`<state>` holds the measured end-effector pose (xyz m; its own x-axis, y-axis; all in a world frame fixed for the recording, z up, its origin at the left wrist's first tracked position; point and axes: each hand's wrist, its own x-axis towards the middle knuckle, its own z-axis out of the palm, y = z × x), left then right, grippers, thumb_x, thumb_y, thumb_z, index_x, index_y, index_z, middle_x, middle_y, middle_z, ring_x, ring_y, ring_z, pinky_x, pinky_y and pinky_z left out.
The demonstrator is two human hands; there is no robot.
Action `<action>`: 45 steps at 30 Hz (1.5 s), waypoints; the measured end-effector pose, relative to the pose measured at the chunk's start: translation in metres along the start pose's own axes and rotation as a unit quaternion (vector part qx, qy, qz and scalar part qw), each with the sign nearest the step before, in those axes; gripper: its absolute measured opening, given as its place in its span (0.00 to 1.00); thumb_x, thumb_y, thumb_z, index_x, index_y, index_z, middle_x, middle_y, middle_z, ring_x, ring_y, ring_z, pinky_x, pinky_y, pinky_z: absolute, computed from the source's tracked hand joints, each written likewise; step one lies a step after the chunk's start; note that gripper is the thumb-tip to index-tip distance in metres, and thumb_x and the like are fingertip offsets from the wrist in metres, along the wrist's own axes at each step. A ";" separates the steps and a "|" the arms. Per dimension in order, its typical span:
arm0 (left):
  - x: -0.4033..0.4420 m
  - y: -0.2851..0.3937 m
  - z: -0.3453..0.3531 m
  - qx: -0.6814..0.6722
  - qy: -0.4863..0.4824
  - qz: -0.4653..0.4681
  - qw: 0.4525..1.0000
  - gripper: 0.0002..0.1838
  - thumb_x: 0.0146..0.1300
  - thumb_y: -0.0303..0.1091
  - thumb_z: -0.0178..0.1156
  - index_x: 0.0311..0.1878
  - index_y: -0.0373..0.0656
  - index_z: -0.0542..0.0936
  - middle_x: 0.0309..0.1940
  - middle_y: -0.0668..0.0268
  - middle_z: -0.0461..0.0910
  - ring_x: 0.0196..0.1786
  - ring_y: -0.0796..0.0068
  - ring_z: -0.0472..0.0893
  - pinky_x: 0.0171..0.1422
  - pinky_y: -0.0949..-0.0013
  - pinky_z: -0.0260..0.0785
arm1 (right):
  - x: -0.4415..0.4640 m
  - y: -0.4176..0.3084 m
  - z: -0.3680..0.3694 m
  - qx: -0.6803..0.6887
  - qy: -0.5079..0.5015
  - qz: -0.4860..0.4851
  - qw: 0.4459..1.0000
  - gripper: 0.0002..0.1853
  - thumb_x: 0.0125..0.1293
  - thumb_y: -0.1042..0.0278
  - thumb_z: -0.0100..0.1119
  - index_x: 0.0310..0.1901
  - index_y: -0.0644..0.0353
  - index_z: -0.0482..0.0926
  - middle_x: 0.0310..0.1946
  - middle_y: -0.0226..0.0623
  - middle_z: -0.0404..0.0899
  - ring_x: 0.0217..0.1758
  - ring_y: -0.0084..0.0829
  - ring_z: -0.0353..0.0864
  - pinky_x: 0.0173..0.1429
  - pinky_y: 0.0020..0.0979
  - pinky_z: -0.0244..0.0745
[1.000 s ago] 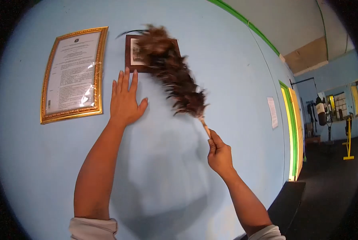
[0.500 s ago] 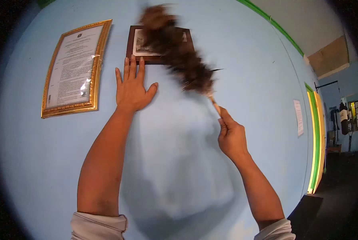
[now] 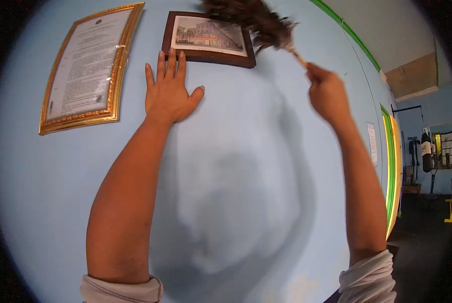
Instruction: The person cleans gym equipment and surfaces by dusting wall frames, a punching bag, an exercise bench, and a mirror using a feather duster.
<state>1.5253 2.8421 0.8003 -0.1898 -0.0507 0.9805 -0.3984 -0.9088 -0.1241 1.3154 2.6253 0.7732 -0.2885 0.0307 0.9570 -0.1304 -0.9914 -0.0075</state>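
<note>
A dark wooden picture frame with a picture of a building hangs on the light blue wall. My left hand is open, fingers spread against the wall, with its fingertips at the frame's lower left edge. Gripped in my right hand is the thin handle of a feather duster. Its dark brown feathers lie across the frame's top right part, and their far end runs out of view at the top.
To the left hangs a gold-framed document. On the right are a sheet of paper on the wall and a green and yellow door edge. Beyond it, a room holds a hanging punching bag and a yellow stand.
My right hand has moved up and right with the feather duster, uncovering most of the picture. The left hand stays by the frame's lower edge. The view has shifted slightly downward.
</note>
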 end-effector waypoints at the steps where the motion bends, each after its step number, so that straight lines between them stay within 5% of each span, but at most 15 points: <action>1: -0.001 0.001 -0.002 0.002 -0.011 -0.005 1.000 0.45 0.59 0.60 0.44 0.72 0.45 0.43 0.73 0.60 0.40 0.75 0.61 0.36 0.75 0.51 0.24 | 0.010 0.005 -0.013 -0.017 -0.009 0.003 1.000 0.14 0.58 0.71 0.50 0.45 0.56 0.79 0.34 0.54 0.78 0.38 0.53 0.77 0.43 0.43 0.72; 4: -0.001 0.001 -0.002 0.007 -0.006 -0.005 1.000 0.45 0.59 0.61 0.44 0.72 0.45 0.44 0.73 0.60 0.39 0.75 0.61 0.36 0.75 0.51 0.24 | 0.013 0.028 -0.043 -0.049 -0.058 -0.013 0.997 0.12 0.63 0.68 0.52 0.44 0.63 0.79 0.27 0.53 0.78 0.29 0.46 0.77 0.40 0.39 0.71; 8: -0.002 0.000 -0.006 -0.001 -0.016 -0.006 1.000 0.45 0.59 0.60 0.45 0.72 0.46 0.44 0.73 0.60 0.39 0.75 0.61 0.36 0.75 0.51 0.24 | -0.043 0.019 -0.115 -0.073 -0.187 0.088 0.976 0.14 0.65 0.67 0.51 0.49 0.64 0.77 0.19 0.40 0.72 0.23 0.25 0.66 0.31 0.30 0.66; 10: -0.002 0.001 -0.006 0.005 -0.014 -0.007 1.000 0.45 0.59 0.60 0.46 0.72 0.45 0.44 0.73 0.59 0.40 0.75 0.60 0.36 0.75 0.50 0.25 | -0.079 0.039 -0.149 0.051 -0.192 0.203 0.959 0.15 0.65 0.69 0.51 0.50 0.65 0.77 0.19 0.31 0.69 0.22 0.20 0.64 0.29 0.25 0.63; 13: -0.002 0.004 -0.009 0.013 -0.021 -0.015 1.000 0.45 0.58 0.59 0.47 0.72 0.46 0.45 0.73 0.60 0.40 0.75 0.60 0.36 0.75 0.50 0.25 | -0.093 0.034 -0.161 0.052 -0.168 0.242 0.954 0.14 0.66 0.69 0.51 0.50 0.64 0.78 0.20 0.26 0.67 0.22 0.18 0.61 0.27 0.22 0.60; 16: -0.001 0.004 -0.006 0.031 -0.018 -0.017 0.999 0.45 0.58 0.59 0.48 0.72 0.47 0.45 0.73 0.60 0.40 0.75 0.61 0.36 0.75 0.50 0.26 | -0.081 0.053 -0.124 -0.001 -0.148 0.141 0.979 0.15 0.66 0.68 0.51 0.51 0.68 0.75 0.22 0.34 0.71 0.26 0.23 0.68 0.34 0.28 0.67; 19: -0.002 0.000 -0.003 0.021 -0.011 -0.007 1.000 0.44 0.58 0.60 0.48 0.73 0.50 0.45 0.73 0.60 0.40 0.75 0.62 0.37 0.75 0.49 0.26 | -0.090 0.062 -0.100 0.072 -0.167 0.167 0.969 0.15 0.66 0.69 0.51 0.50 0.69 0.75 0.21 0.42 0.71 0.28 0.25 0.67 0.37 0.29 0.68; 26: -0.004 0.004 -0.012 0.042 -0.038 -0.011 0.998 0.44 0.57 0.60 0.47 0.73 0.50 0.45 0.74 0.62 0.39 0.75 0.64 0.36 0.75 0.50 0.24 | -0.206 0.054 -0.151 0.149 -0.256 0.293 0.909 0.15 0.67 0.70 0.50 0.51 0.68 0.75 0.19 0.23 0.62 0.22 0.16 0.59 0.27 0.21 0.60; 30: -0.002 0.008 -0.009 0.046 -0.039 -0.012 0.998 0.45 0.57 0.61 0.47 0.73 0.51 0.45 0.74 0.61 0.39 0.75 0.64 0.36 0.75 0.50 0.24 | -0.209 0.056 -0.140 0.184 -0.161 0.326 0.913 0.16 0.68 0.71 0.49 0.54 0.67 0.74 0.20 0.21 0.60 0.22 0.14 0.57 0.26 0.19 0.58; 33: -0.004 0.007 -0.013 0.066 -0.042 -0.015 0.997 0.45 0.56 0.61 0.48 0.73 0.53 0.45 0.74 0.62 0.39 0.75 0.64 0.37 0.75 0.49 0.24 | -0.207 0.060 -0.111 0.252 -0.183 0.309 0.899 0.11 0.65 0.77 0.50 0.48 0.68 0.76 0.33 0.34 0.77 0.30 0.22 0.72 0.36 0.23 0.69; 36: -0.002 0.006 -0.011 0.070 -0.048 -0.013 0.996 0.45 0.56 0.61 0.48 0.73 0.53 0.45 0.74 0.62 0.40 0.75 0.64 0.37 0.74 0.48 0.25 | -0.245 0.047 -0.099 0.240 -0.228 0.234 0.914 0.07 0.63 0.81 0.50 0.40 0.67 0.76 0.54 0.52 0.73 0.46 0.32 0.78 0.50 0.28 0.72; 40: -0.001 0.005 -0.010 0.103 -0.041 -0.004 0.994 0.43 0.58 0.62 0.48 0.73 0.57 0.45 0.74 0.65 0.39 0.75 0.63 0.38 0.74 0.46 0.27 | -0.338 0.016 -0.151 0.337 -0.281 0.297 0.848 0.07 0.65 0.77 0.50 0.42 0.67 0.75 0.53 0.51 0.75 0.46 0.30 0.78 0.50 0.29 0.72; 42: -0.002 0.001 -0.001 0.105 -0.008 0.009 0.994 0.43 0.58 0.60 0.50 0.73 0.58 0.45 0.74 0.66 0.39 0.75 0.63 0.38 0.74 0.45 0.28 | -0.386 0.012 -0.172 0.383 -0.224 0.311 0.840 0.10 0.67 0.68 0.50 0.43 0.66 0.74 0.43 0.46 0.80 0.39 0.29 0.78 0.45 0.30 0.73; 44: -0.003 -0.016 0.018 0.008 0.154 0.112 0.982 0.45 0.55 0.54 0.56 0.73 0.59 0.46 0.74 0.66 0.42 0.75 0.61 0.42 0.74 0.45 0.29 | -0.405 -0.005 -0.184 0.353 -0.119 0.312 0.874 0.17 0.71 0.61 0.46 0.50 0.65 0.76 0.32 0.42 0.79 0.28 0.31 0.77 0.30 0.29 0.68; 45: -0.006 -0.014 0.017 -0.012 0.179 0.115 0.977 0.43 0.56 0.54 0.55 0.73 0.59 0.47 0.73 0.65 0.45 0.75 0.60 0.43 0.74 0.45 0.29 | -0.429 -0.001 -0.191 0.293 -0.113 0.298 0.901 0.18 0.71 0.62 0.46 0.54 0.66 0.73 0.26 0.32 0.76 0.21 0.21 0.69 0.25 0.26 0.63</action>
<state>1.5476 2.8478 0.7987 -0.5779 -0.1009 0.8099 -0.3274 -0.8803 -0.3433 1.2583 2.6378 0.3070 0.0672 -0.4898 0.8692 0.5272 -0.7222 -0.4477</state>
